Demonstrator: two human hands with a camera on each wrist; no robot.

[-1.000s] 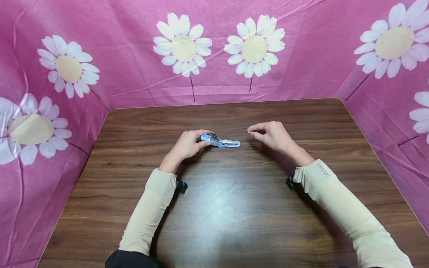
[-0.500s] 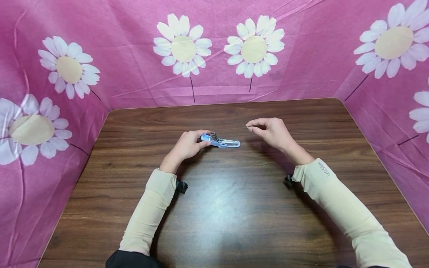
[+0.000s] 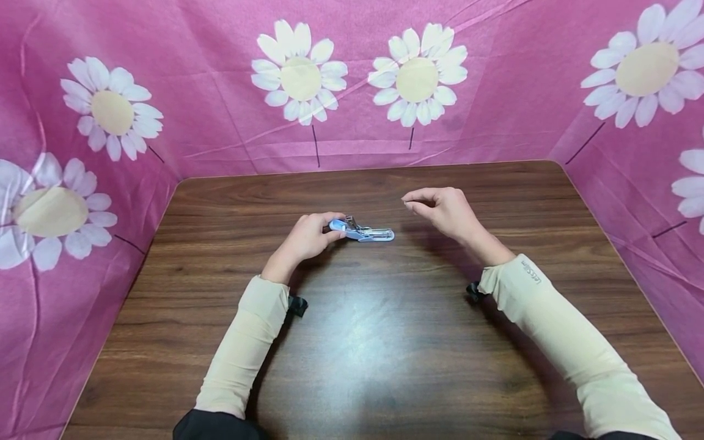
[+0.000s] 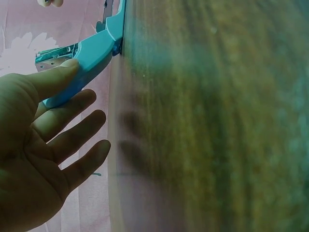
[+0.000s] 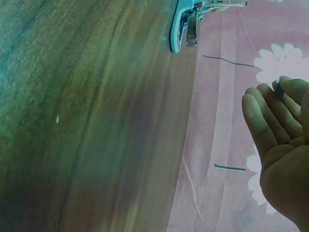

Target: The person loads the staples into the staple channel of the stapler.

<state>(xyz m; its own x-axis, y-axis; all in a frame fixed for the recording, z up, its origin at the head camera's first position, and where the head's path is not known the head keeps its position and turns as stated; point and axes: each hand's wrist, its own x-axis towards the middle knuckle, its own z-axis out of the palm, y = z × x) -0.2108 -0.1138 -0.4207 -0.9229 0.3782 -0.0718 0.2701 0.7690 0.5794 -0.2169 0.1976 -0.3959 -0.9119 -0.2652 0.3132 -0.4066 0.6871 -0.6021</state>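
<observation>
While the right hand (image 3: 453, 211) pinches a small piece (image 5: 279, 89) between thumb and fingertips, its outer fingers extend loosely. Piece is too small to identify. Left hand (image 3: 308, 235) grips the left end of a blue stapler (image 3: 363, 234), thumb against its body; the fingers below the grip are spread and relaxed. Stapler is mid-width on the far half of the table (image 3: 352, 342), running left to right, opened out with metal parts exposed, right end toward the right hand. Can't tell if its full length touches the wood. Piece is apart from the stapler, to the right of it. Beyond the table: pink flowered cloth (image 3: 209, 91) along the far, left and right sides.

Progress, my read: stapler opened and secured in one hand, piece in the fingers of the other, so roughly midway. Left: piece and stapler aren't together, stapler isn't folded back up. Can't see whether anything sits inside it.

Diff vs 1.0 s ago: right hand has gone higher or farther and slightly left, same pinch; head view doesn't settle which of higher or farther. Left hand and stapler match the earlier frame, no visible shift, same grip.
</observation>
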